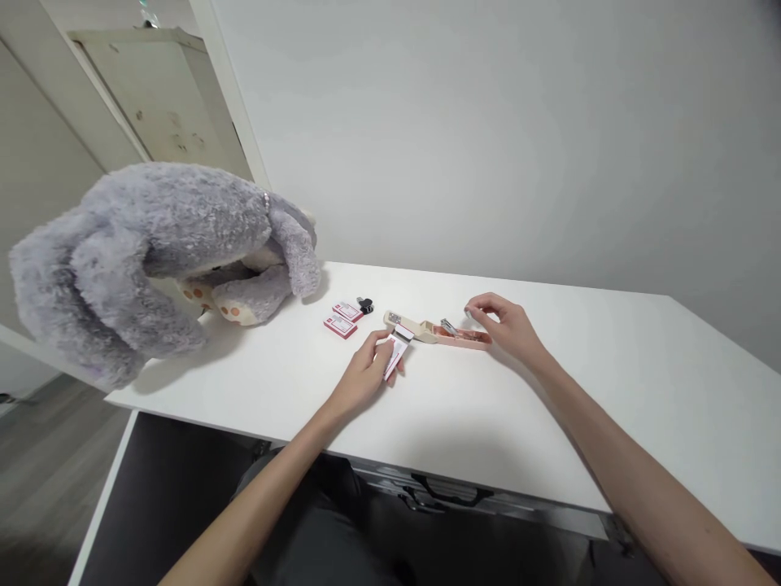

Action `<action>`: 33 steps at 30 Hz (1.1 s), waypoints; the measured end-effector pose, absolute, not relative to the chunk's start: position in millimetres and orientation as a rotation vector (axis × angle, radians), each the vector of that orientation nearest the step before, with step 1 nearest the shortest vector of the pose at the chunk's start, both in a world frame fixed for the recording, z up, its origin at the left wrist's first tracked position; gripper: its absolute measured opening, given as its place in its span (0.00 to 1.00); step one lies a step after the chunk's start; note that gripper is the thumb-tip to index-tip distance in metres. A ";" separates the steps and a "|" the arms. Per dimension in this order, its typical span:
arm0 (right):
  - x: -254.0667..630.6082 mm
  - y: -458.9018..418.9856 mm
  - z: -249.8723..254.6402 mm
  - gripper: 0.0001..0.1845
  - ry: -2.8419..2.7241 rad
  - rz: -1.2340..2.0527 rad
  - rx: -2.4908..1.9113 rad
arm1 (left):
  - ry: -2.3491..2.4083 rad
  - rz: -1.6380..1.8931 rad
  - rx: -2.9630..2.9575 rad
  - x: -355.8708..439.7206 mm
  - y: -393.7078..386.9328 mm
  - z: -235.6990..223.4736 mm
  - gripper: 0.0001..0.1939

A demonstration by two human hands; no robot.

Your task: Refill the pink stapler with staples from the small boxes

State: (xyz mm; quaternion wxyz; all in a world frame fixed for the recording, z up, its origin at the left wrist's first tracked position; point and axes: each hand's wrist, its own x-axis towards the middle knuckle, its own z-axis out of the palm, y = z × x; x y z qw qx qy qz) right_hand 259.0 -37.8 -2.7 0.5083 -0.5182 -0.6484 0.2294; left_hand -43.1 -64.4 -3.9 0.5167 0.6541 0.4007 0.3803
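My left hand [364, 374] grips a small white and pink staple box [395, 355], its open end pointing toward a beige stapler [427, 330]. The stapler lies flat on the white table [476, 407], swung open, with its pink staple channel [467, 338] facing up. My right hand [508, 324] hovers over the right end of that channel. Its thumb and forefinger are pinched on something small that I cannot make out.
Two closed red staple boxes [343, 318] and a small black object [366, 305] lie left of the stapler. A large grey plush toy [152, 252] sprawls over the table's left end. A white wall stands right behind the table.
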 end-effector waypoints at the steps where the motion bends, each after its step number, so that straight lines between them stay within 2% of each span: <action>1: 257.6 -39.0 -0.3 0.14 -1.525 0.571 -1.234 | 0.964 0.906 1.583 -43.0 -64.8 -4.0 0.23; 5: 239.9 -51.2 9.4 0.17 -1.468 0.800 -1.149 | 0.978 0.852 1.651 -42.2 -66.9 -4.2 0.27; 9: 209.7 -69.9 13.0 0.17 -1.718 1.145 -0.964 | 1.033 0.811 1.705 -41.5 -68.1 -2.9 0.28; 13: 191.6 -80.8 8.2 0.16 -1.890 1.249 -0.915 | 1.105 0.826 1.803 -40.7 -67.8 -0.8 0.26; 20: 190.7 -77.8 0.9 0.13 -1.795 1.043 -0.982 | 1.073 0.757 1.810 -37.4 -70.5 4.8 0.25; 28: 182.6 -76.9 -10.6 0.12 -1.761 0.465 -1.067 | 0.965 0.695 1.894 -38.7 -72.5 4.5 0.21; 33: 184.5 -78.0 -9.9 0.14 -1.801 0.460 -1.142 | 0.985 0.705 1.847 -39.2 -72.7 3.4 0.23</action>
